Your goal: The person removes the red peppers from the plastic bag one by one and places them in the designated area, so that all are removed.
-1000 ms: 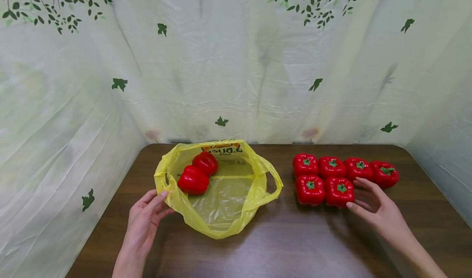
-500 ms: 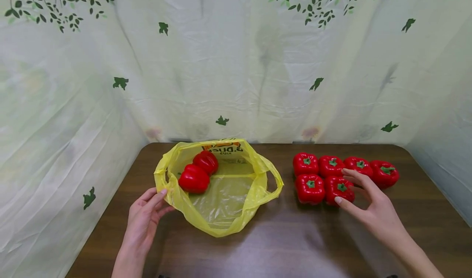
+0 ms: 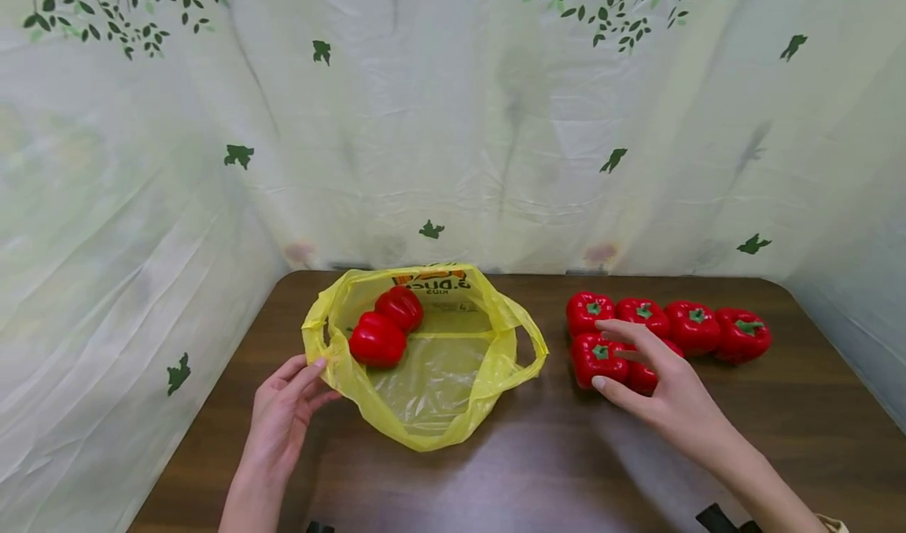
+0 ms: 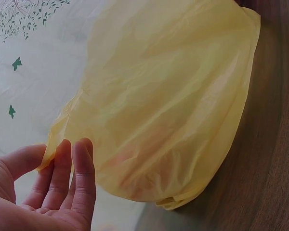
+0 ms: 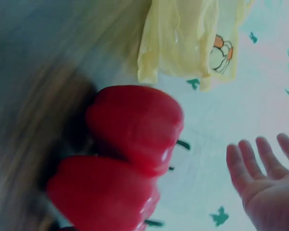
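Observation:
A yellow plastic bag (image 3: 495, 391) stands with its mouth spread wide, seen from above. Two red bell peppers (image 3: 377, 339) lie inside it, toward the left. My left hand (image 3: 286, 407) pinches the bag's left rim between thumb and fingers; the left wrist view shows the film (image 4: 168, 96) hanging from that pinch. On the right, several red bell peppers (image 3: 692, 327) sit in two rows. My right hand (image 3: 658, 380), fingers spread, hovers over the front row, near the front-left pepper (image 3: 598, 364). It partly hides the pepper beside that one. The right wrist view shows nothing in its grasp.
Everything stands on a dark wooden table (image 3: 538, 470). A pale curtain (image 3: 495, 124) printed with leaves hangs behind and at both sides. The bag's right handle loop (image 3: 541, 352) sticks out toward the peppers. Small black objects (image 3: 718, 517) show at the bottom edge.
My right hand has moved left, from the right side of the front-row peppers to above them. My left hand keeps its pinch on the bag, and the peppers have not moved.

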A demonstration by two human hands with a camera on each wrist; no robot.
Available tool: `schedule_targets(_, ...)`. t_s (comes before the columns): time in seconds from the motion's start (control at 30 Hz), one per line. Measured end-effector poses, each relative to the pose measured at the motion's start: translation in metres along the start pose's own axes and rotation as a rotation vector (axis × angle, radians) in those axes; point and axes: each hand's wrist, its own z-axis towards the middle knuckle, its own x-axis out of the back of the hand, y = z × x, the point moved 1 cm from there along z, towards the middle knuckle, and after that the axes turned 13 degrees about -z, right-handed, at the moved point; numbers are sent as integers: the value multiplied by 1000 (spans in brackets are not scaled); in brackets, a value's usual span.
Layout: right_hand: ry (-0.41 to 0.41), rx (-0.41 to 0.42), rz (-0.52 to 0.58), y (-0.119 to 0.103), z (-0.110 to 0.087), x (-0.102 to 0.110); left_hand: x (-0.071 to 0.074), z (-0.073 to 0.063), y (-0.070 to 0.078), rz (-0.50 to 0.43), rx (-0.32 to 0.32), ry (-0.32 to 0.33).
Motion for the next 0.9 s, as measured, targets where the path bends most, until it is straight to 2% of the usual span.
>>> schedule_targets(0.2, -85, 122, 14, -12, 16, -8, -1, 0, 0, 11, 19, 20)
schedule_targets(0.3, -142, 153, 26, -20, 26, -13, -2, 0, 1, 25, 35, 37)
schedule_targets(0.53, -286, 288, 35, -44, 53, -21, -2, -2, 1, 34, 46, 52)
schedule_targets(0.7, -408, 334, 11, -62, 69, -25, -1, -2, 1, 30, 46, 52)
schedule_targets(0.9, -432, 424, -68, -82, 91, -32, -2, -1, 1, 26, 37, 42)
